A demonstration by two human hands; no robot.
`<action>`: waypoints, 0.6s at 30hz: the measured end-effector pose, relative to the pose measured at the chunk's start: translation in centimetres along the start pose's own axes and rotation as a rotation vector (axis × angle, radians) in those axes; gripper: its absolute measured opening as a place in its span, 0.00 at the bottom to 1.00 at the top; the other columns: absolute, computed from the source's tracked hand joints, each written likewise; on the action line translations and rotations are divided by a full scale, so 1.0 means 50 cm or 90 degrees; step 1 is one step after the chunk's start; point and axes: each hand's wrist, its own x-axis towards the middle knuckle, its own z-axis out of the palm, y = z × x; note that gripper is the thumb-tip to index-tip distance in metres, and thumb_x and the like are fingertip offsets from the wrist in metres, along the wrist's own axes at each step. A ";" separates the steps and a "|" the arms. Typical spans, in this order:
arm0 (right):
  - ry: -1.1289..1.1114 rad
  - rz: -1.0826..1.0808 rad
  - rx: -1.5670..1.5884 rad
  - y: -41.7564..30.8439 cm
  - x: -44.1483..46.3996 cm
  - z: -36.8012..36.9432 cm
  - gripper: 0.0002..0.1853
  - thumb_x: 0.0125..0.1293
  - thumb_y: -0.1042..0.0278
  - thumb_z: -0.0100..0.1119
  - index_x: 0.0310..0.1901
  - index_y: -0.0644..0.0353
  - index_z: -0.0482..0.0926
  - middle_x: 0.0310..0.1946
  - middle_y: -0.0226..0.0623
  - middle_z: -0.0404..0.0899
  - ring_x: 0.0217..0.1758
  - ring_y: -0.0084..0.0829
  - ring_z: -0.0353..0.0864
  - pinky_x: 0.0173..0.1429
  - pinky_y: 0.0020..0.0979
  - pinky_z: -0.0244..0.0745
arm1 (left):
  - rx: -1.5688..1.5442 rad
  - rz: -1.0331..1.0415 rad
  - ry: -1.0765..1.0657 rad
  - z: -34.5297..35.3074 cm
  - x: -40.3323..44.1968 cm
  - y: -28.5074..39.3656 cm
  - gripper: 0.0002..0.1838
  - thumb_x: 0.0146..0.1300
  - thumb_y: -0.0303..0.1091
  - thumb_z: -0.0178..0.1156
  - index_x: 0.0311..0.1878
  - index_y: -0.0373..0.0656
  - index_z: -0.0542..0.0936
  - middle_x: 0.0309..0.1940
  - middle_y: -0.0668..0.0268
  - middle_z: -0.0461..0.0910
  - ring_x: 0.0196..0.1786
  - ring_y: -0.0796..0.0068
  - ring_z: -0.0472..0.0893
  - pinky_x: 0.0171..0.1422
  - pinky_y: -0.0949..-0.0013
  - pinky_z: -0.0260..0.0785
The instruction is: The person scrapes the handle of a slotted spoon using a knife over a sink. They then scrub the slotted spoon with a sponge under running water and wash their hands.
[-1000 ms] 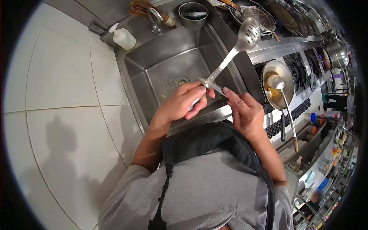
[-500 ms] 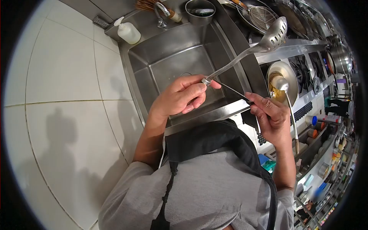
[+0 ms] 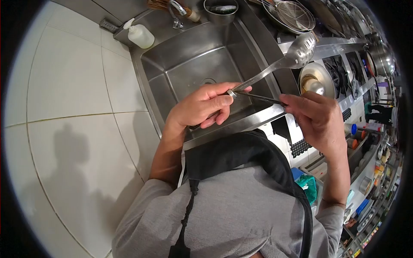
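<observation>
White tiles (image 3: 77, 81) flank steel sink (image 3: 193, 71) near stove (image 3: 334, 72); left hand (image 3: 201, 106) gripping slotted spoon (image 3: 280, 64), right hand (image 3: 316, 118) pinching thin strip (image 3: 260, 98).

Through my remote feed, the wearer's torso shows a plain grey shirt (image 3: 241, 206), its matte cloth lightly creased over the chest. The left sleeve (image 3: 144, 206) and right sleeve (image 3: 333, 221) are short and of that same grey, leaving both forearms uncovered. Against the shirt I make out a black apron (image 3: 236, 157), its top a broad, smooth fold of dark cloth. A narrow black strap (image 3: 186, 217) hangs on the left, bunched at its upper end and widening into a dark piece below. On the right I see a wider black band (image 3: 304, 215) curving over the shirt. The left hand (image 3: 202, 105) and right hand (image 3: 316, 118) are bare.
</observation>
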 end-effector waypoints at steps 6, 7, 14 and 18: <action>-0.010 -0.017 0.041 0.015 0.012 0.005 0.12 0.61 0.79 0.73 0.46 0.57 0.92 0.27 0.36 0.85 0.26 0.36 0.86 0.30 0.36 0.76 | -0.010 -0.025 -0.006 0.000 0.000 -0.004 0.26 0.87 0.37 0.46 0.80 0.37 0.69 0.21 0.69 0.76 0.13 0.88 0.64 0.19 0.80 0.57; -0.007 -0.013 0.042 0.017 0.012 0.004 0.12 0.61 0.79 0.73 0.46 0.58 0.92 0.27 0.36 0.85 0.26 0.36 0.85 0.30 0.36 0.76 | -0.008 -0.029 -0.005 -0.001 0.001 -0.005 0.26 0.87 0.37 0.46 0.80 0.37 0.69 0.21 0.69 0.76 0.13 0.88 0.64 0.19 0.80 0.57; -0.047 -0.012 0.025 0.021 0.023 0.000 0.11 0.60 0.77 0.74 0.46 0.58 0.92 0.28 0.39 0.85 0.26 0.36 0.85 0.30 0.37 0.75 | -0.038 -0.026 0.002 0.000 0.003 -0.016 0.24 0.87 0.38 0.47 0.80 0.43 0.70 0.19 0.71 0.73 0.12 0.87 0.63 0.19 0.78 0.57; -0.018 -0.034 0.160 0.071 0.008 0.060 0.10 0.69 0.72 0.72 0.50 0.60 0.91 0.27 0.37 0.85 0.21 0.29 0.80 0.26 0.32 0.69 | -0.087 0.017 0.011 -0.004 -0.007 -0.026 0.26 0.87 0.38 0.48 0.80 0.38 0.68 0.20 0.71 0.73 0.13 0.87 0.62 0.18 0.79 0.55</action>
